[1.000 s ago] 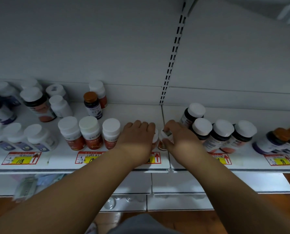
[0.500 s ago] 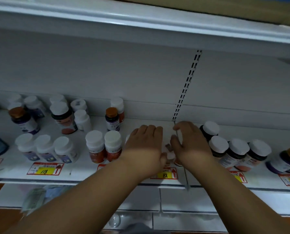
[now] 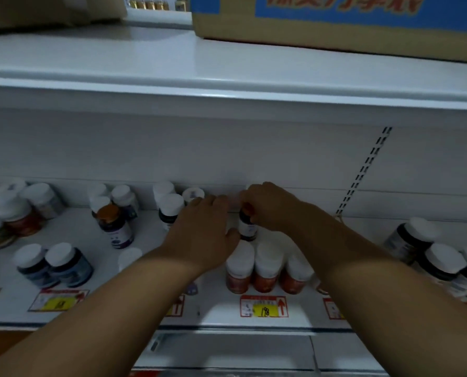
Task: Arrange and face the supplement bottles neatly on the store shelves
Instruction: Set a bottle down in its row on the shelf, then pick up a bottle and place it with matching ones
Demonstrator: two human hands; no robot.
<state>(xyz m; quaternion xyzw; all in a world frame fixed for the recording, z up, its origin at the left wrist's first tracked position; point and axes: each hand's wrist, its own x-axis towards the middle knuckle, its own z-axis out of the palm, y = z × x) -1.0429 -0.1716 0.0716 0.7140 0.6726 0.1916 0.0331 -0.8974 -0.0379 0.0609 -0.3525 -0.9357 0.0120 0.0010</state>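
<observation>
Our right hand [image 3: 270,206] gripped a dark bottle [image 3: 247,227]; left hand [image 3: 205,229] lay open; rear bottles [image 3: 118,197] remained scattered, we judged.

On the upper white shelf board [image 3: 172,58] I see a brown cardboard box with a blue printed panel [image 3: 335,20] at the right; its lettering is too blurred to read. A second plain brown cardboard box [image 3: 44,9] sits at the top left. Between them I note a row of small amber vials [image 3: 148,2], far back. A vertical slotted black upright strip [image 3: 363,172] runs down the white back panel [image 3: 172,148] at the right.
</observation>
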